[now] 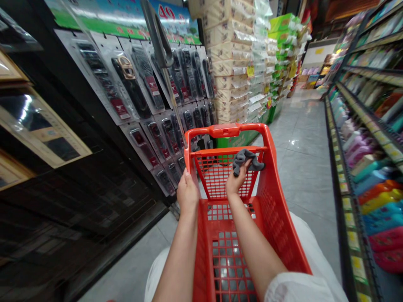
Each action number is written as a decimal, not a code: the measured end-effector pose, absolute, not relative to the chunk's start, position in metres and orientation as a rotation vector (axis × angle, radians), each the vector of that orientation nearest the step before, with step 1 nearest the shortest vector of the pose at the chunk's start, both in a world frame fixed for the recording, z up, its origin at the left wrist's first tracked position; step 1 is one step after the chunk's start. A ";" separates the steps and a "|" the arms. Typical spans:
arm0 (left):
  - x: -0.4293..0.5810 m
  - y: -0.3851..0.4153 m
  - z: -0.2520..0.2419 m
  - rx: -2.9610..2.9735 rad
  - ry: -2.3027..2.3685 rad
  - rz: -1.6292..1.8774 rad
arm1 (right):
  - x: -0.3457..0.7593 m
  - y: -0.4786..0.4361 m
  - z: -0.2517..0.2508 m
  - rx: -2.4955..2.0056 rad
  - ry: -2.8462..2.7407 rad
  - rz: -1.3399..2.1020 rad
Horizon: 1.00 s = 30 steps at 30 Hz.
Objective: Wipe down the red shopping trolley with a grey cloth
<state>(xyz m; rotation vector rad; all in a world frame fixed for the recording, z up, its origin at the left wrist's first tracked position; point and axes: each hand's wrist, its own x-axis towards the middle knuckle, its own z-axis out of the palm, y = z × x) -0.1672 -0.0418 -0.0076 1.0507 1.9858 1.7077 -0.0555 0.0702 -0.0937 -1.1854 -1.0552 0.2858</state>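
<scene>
A red plastic shopping basket (270, 209) with grid walls and floor stands between my legs. My left hand (188, 193) is closed around its left rim near the far corner. A crumpled dark grey cloth (242, 157) is bunched in my right hand (235, 182), which is inside the basket. The cloth lies against the upper part of the far grid wall, just below the top bar. From the far left corner a long pull handle (159, 40) with a grey grip rises on a thin metal rod.
Packaged belts (132, 79) hang on a rack to the left, beside a dark cabinet (78, 201) with framed displays. Stacked cartons (228, 71) stand ahead. On the right, shelves hold colourful bottles (378, 201). A grey tiled aisle (297, 167) runs forward between them.
</scene>
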 end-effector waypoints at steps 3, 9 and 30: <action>-0.167 -0.040 -0.007 0.963 2.022 1.696 | -0.078 0.061 -0.097 -1.178 -1.203 0.336; -0.174 -0.034 -0.014 0.956 1.908 1.791 | -0.115 0.041 -0.082 -1.022 -1.468 0.640; -0.184 -0.031 -0.007 0.605 1.512 1.778 | -0.130 -0.018 -0.033 -0.646 -0.869 1.648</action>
